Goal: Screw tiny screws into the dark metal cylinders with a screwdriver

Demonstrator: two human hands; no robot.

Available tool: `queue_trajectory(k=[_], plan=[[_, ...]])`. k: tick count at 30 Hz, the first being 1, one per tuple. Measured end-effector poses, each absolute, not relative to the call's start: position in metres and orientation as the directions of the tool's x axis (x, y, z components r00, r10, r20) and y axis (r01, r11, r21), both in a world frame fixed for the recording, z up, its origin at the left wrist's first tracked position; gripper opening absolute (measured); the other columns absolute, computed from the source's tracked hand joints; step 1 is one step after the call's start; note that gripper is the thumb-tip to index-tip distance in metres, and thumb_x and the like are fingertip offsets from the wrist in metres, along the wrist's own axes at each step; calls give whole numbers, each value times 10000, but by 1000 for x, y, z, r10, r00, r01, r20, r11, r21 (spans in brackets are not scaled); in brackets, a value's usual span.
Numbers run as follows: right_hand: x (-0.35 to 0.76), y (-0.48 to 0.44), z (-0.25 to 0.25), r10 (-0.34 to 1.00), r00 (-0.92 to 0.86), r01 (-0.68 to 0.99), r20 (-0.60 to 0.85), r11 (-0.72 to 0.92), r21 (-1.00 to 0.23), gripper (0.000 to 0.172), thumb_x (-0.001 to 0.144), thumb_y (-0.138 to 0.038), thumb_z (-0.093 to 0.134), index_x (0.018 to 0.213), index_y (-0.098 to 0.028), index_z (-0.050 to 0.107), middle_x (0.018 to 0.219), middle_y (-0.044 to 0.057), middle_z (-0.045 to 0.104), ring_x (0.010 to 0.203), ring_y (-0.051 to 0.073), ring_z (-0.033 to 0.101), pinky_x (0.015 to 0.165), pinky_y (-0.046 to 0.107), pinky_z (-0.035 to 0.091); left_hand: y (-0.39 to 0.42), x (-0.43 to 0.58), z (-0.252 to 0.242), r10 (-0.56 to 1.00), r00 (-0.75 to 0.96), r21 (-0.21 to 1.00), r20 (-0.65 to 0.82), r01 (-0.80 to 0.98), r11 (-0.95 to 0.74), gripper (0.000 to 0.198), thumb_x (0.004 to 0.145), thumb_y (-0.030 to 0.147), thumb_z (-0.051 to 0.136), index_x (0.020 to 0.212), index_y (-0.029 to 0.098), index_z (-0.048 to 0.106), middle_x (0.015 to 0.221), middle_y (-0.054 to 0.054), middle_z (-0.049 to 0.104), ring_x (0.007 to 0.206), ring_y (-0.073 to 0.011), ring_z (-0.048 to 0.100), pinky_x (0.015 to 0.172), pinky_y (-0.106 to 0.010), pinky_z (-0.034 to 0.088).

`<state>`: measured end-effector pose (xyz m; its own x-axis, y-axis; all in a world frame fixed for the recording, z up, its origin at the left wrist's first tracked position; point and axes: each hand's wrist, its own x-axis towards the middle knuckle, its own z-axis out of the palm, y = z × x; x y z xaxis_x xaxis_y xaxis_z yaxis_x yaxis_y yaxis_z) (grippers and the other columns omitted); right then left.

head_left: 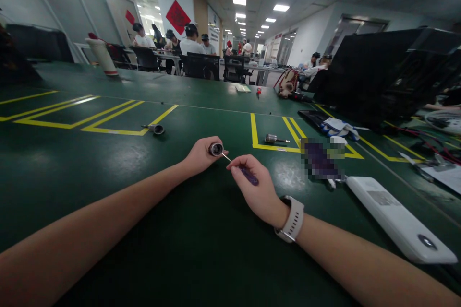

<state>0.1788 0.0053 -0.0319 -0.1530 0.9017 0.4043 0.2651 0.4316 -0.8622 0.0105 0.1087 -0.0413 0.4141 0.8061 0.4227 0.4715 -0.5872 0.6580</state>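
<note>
Near the middle of the green table (pixel 201 230), my left hand (pixel 199 156) is closed around a small dark metal cylinder (pixel 216 148) whose round hollow end faces me. My right hand (pixel 256 187), with a pale watch on its wrist, grips the purple handle of a screwdriver (pixel 249 176). The screwdriver's thin shaft points left and its tip reaches the cylinder's edge; whether it touches I cannot tell. A similar metal cylinder with a thin shaft (pixel 272 138) lies to the right inside yellow tape, and another cylinder (pixel 156 129) lies to the left.
At right lie a white power bank (pixel 396 216), a blurred-out phone (pixel 320 160) and blue-and-white gloves (pixel 338 128). Farther back are a red screwdriver (pixel 259 91), a paper pad (pixel 242 88) and a tall cup (pixel 103 56). A large black case (pixel 374 72) stands at far right. People sit beyond.
</note>
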Motion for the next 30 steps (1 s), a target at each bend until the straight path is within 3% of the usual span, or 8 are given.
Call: queue_trajectory(k=[5, 8, 12, 15, 18, 21, 27, 30], plan=[[177, 7, -31, 879, -190, 405, 438, 476, -780, 77, 848, -207, 526, 883, -187, 592, 849, 42, 610, 790, 181, 567, 703, 339, 445, 113, 9, -46, 741, 506, 431, 441, 605, -670, 47, 705, 172, 570, 676, 160, 535, 597, 36, 516, 567, -109, 470, 591, -241, 350], [181, 10, -31, 899, -165, 371, 407, 438, -818, 82, 830, -226, 544, 802, -187, 610, 792, 31, 618, 756, 180, 570, 693, 342, 437, 112, 9, -46, 704, 557, 348, 441, 616, -706, 48, 712, 168, 563, 669, 160, 544, 601, 28, 538, 585, -119, 493, 624, -256, 356], [187, 20, -35, 949, -85, 12, 305, 307, -952, 119, 786, -218, 569, 685, -184, 624, 701, 17, 639, 720, 171, 591, 712, 340, 452, 109, 9, -44, 682, 620, 376, 388, 569, -731, 72, 729, 200, 566, 674, 157, 545, 621, 25, 547, 607, -119, 511, 633, -253, 365], [189, 27, -40, 974, -89, -260, 209, 180, -949, 109, 758, -206, 570, 672, -181, 633, 691, 18, 662, 708, 163, 609, 719, 332, 468, 107, 10, -42, 692, 619, 478, 371, 512, -714, 141, 741, 266, 575, 668, 159, 519, 616, 35, 519, 574, -102, 478, 569, -225, 350], [188, 30, -43, 986, -91, -364, 137, 95, -927, 100, 752, -205, 567, 677, -179, 628, 700, 23, 672, 694, 155, 609, 705, 322, 470, 106, 10, -41, 708, 598, 548, 374, 473, -690, 185, 744, 313, 577, 667, 160, 504, 610, 43, 490, 551, -91, 444, 535, -214, 339], [187, 26, -43, 977, -63, -304, 203, 175, -936, 99, 780, -217, 561, 707, -192, 623, 720, 14, 661, 721, 158, 609, 721, 329, 471, 106, 10, -42, 738, 568, 555, 363, 504, -662, 189, 744, 318, 576, 668, 161, 504, 598, 47, 481, 543, -90, 434, 529, -213, 336], [186, 13, -35, 949, -81, 108, 306, 314, -943, 112, 814, -233, 553, 741, -195, 630, 770, 17, 638, 756, 169, 579, 728, 344, 449, 109, 10, -45, 731, 565, 415, 383, 601, -683, 109, 733, 222, 565, 653, 164, 521, 575, 40, 515, 556, -105, 476, 549, -226, 327], [186, 16, -35, 960, -86, 19, 268, 270, -963, 116, 794, -227, 565, 715, -187, 639, 743, 19, 645, 750, 168, 586, 733, 341, 449, 109, 10, -44, 725, 567, 407, 389, 601, -688, 103, 736, 209, 556, 652, 162, 521, 568, 42, 510, 548, -103, 476, 553, -227, 329]])
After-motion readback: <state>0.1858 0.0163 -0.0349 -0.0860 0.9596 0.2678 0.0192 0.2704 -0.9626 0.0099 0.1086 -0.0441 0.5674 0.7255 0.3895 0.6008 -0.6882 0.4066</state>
